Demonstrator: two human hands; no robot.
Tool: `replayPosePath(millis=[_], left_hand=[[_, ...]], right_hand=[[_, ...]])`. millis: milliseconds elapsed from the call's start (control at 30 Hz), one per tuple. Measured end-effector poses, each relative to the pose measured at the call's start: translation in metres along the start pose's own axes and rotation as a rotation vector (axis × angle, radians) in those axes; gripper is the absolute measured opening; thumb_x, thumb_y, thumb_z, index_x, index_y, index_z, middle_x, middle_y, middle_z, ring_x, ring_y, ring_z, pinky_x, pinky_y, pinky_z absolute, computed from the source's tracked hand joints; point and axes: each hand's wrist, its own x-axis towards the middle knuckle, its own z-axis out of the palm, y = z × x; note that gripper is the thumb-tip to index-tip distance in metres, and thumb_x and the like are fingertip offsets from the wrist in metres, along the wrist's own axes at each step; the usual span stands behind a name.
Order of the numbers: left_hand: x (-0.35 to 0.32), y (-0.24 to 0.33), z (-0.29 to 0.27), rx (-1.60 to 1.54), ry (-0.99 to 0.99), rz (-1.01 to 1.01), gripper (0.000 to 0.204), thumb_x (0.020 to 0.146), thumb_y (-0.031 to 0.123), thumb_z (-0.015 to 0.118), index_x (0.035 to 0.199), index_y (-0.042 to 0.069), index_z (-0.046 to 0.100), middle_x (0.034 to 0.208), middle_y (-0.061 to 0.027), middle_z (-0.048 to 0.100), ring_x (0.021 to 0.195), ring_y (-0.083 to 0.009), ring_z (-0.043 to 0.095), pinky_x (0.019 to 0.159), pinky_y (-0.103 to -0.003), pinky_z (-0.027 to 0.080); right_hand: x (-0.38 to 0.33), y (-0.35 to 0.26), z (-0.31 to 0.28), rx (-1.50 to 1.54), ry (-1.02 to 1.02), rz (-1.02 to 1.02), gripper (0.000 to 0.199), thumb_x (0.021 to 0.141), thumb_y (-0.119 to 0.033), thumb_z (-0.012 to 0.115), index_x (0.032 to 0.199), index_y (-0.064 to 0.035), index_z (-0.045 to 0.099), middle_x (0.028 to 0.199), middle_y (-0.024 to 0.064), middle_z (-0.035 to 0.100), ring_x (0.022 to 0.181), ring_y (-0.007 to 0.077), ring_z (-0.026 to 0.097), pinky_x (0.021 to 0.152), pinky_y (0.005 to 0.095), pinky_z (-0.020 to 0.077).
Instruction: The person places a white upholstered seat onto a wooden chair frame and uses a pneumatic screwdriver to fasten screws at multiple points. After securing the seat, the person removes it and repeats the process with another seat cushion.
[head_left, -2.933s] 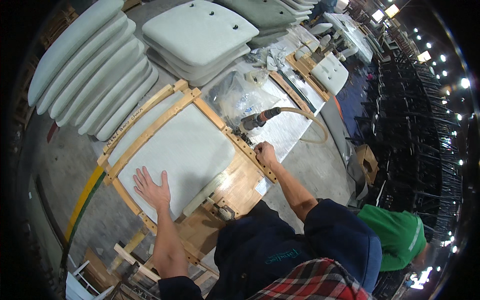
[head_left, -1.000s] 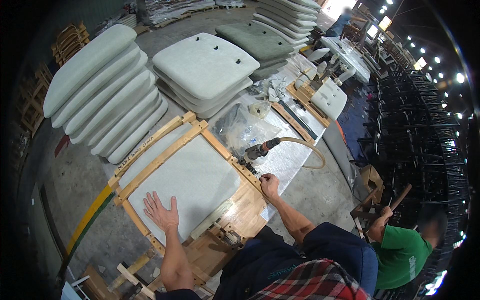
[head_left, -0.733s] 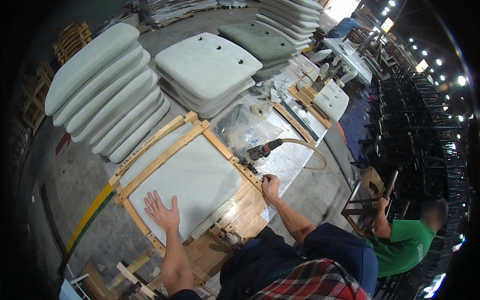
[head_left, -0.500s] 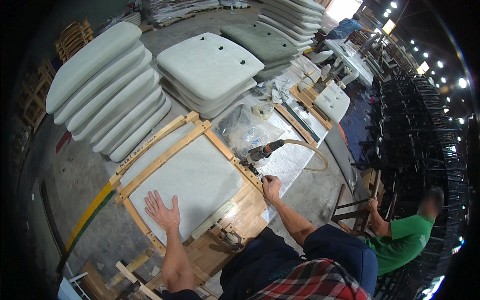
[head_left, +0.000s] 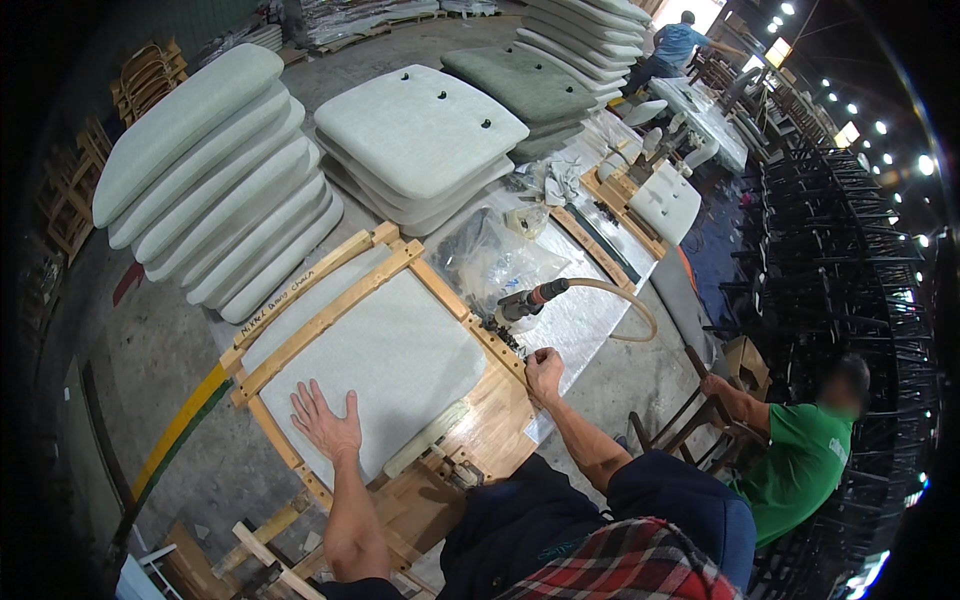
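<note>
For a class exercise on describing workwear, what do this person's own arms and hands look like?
The left hand and right hand are both ungloved. The forearms are bare too, with nothing visibly worn on them. Dark navy sleeves end near the elbows; the left one barely shows.

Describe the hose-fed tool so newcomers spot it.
Find the wooden jig around the pale seat pad under the left hand. Past its right rail, above the right hand in the picture, is the hose-fed tool, beside a clear plastic bag. Unlike the bag and small black parts nearby, it has an orange band and a tan hose curving right.
</note>
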Motion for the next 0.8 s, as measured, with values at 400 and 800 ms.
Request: replayPosePath(millis=[400, 800], left_hand=[[-0.002, -0.002, 0.001, -0.027, 0.036, 0.021, 0.086, 0.09, 0.058, 0.063, 0.158, 0.014, 0.035, 0.168, -0.0084, 0.023, 0.156, -0.0308, 0.013, 0.127, -0.053, 0.007], [-0.004, -0.009, 0.003, -0.195, 0.165, 0.085, 0.083, 0.088, 0.055, 0.069, 0.153, 0.01, 0.043, 0.163, -0.0143, 0.033, 0.153, -0.0355, 0.023, 0.124, -0.059, 0.012]], right_hand=[[-0.003, -0.013, -0.008, 0.096, -0.054, 0.089, 0.017, 0.086, -0.008, 0.066, 0.096, 0.0044, 0.07, 0.083, 0.0209, 0.071, 0.078, 0.0319, 0.07, 0.077, 0.0408, 0.0551], [0.013, -0.026, -0.034, 0.813, -0.142, 0.432, 0.004, 0.097, 0.001, 0.06, 0.096, 0.0047, 0.062, 0.075, 0.005, 0.06, 0.068, 0.0144, 0.058, 0.062, 0.0267, 0.0493]])
